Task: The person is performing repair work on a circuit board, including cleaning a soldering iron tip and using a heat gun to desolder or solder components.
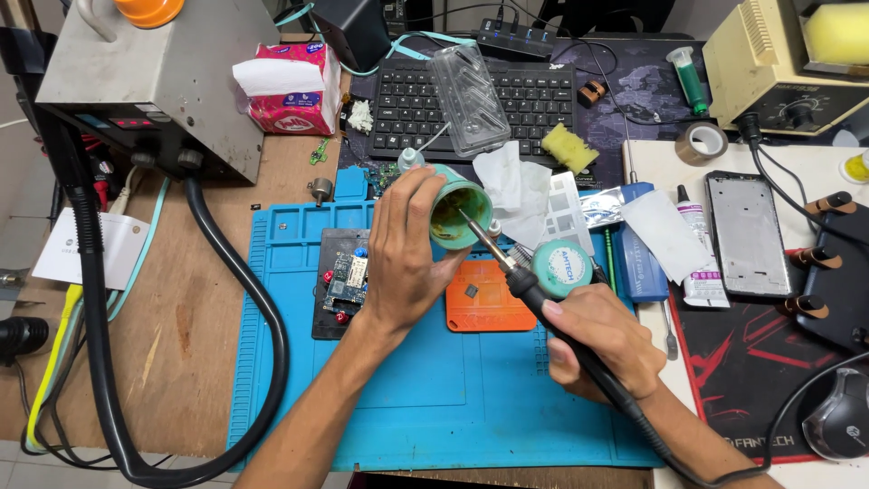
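My left hand (405,254) grips a small green round jar (458,210), tilted so its open mouth faces right, with yellowish paste inside. My right hand (597,337) holds a black-handled soldering iron (520,279); its metal tip pokes into the jar's mouth. The jar's green lid (561,268) lies just behind my right hand. Below my left hand a small circuit board (347,279) sits clamped in a black holder on the blue work mat (434,389). An orange pad (489,306) with a tiny chip lies between my hands.
A grey rework station (154,77) with a thick black hose (262,326) stands at the left. A keyboard (425,104), tissue pack (294,86), clear plastic tray (469,86) and yellow sponge (569,147) lie behind. Right: a phone frame (747,231), glue tube (695,249), tape roll (701,140).
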